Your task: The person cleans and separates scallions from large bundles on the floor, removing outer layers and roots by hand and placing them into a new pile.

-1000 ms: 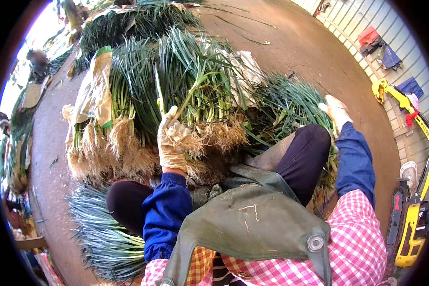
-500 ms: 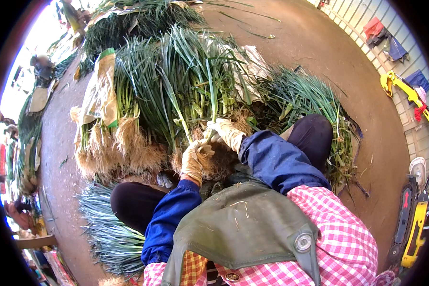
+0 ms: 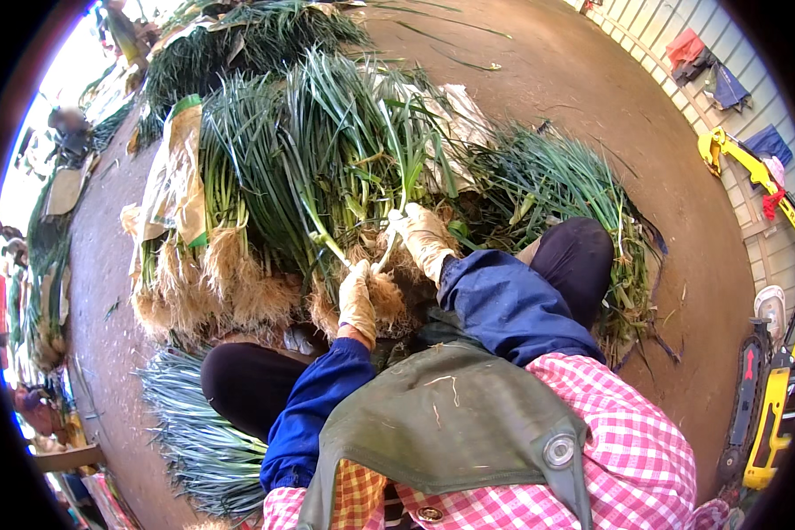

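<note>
My gloved left hand (image 3: 357, 305) is closed at the root end of a green onion (image 3: 329, 240), whose pale stem slants up and left. Up and to the right, my gloved right hand (image 3: 426, 240) pinches another green onion stalk (image 3: 406, 181), its leaves pointing away from me. The pale lower stem of that stalk runs down toward my left hand. Behind both hands lies a large heap of green onions (image 3: 265, 150), with tan, shaggy roots (image 3: 238, 283) toward me. My fingertips are partly hidden by the gloves and roots.
More green onions (image 3: 565, 177) lie by my right knee, and a finished-looking bundle (image 3: 199, 424) by my left. A paper sack (image 3: 172, 177) covers the heap's left side. Yellow toy-like machinery (image 3: 751, 163) stands along the right wall. A person (image 3: 71, 132) is at far left.
My hands have drawn apart: the right has moved slightly up and right, the left slightly down. The two stalks now spread wider at their bases.
</note>
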Demonstrator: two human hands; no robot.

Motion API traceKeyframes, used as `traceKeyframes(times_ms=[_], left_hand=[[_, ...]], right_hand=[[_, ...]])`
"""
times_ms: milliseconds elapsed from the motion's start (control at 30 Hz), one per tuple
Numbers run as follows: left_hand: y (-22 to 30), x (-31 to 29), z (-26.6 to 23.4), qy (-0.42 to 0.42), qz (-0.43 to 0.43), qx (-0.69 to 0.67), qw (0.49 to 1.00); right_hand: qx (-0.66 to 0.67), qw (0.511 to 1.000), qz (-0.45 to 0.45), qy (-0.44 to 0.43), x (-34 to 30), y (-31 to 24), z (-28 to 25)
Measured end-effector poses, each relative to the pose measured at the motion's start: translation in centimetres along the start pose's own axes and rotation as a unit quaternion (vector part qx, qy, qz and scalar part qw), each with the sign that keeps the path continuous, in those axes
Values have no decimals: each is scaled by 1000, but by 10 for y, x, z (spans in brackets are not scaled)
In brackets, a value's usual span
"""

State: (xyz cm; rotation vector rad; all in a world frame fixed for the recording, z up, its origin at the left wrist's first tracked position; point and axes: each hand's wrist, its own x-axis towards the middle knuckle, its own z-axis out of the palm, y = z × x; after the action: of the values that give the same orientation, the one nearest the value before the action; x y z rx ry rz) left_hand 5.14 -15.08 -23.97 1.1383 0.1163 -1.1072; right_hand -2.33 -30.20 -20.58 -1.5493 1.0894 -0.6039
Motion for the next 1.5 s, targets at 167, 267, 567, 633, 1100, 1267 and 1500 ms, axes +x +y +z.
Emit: traceKeyframes(times_ms=[167, 267, 567, 633, 1100, 1267, 1500], left_hand=[[4, 1, -11, 71, 36, -9, 997], [8, 17, -6, 111, 178, 9, 978], [44, -24, 28, 19, 172, 43, 984], [36, -23, 30, -47, 214, 62, 974], [4, -33, 11, -219, -123, 4, 968], [21, -61, 26, -213, -116, 65, 968], [35, -97, 44, -257, -51, 157, 952]], right_hand=[[50, 990, -47, 120, 50, 23, -39], [-47, 977, -98, 182, 68, 26, -56], [127, 977, -142, 93, 42, -35, -42], [217, 972, -81, -35, 29, -37, -10], [186, 920, 121, -322, 25, 27, 33], [239, 899, 167, -325, -2, -24, 15], [420, 808, 130, -393, 26, -28, -2]])
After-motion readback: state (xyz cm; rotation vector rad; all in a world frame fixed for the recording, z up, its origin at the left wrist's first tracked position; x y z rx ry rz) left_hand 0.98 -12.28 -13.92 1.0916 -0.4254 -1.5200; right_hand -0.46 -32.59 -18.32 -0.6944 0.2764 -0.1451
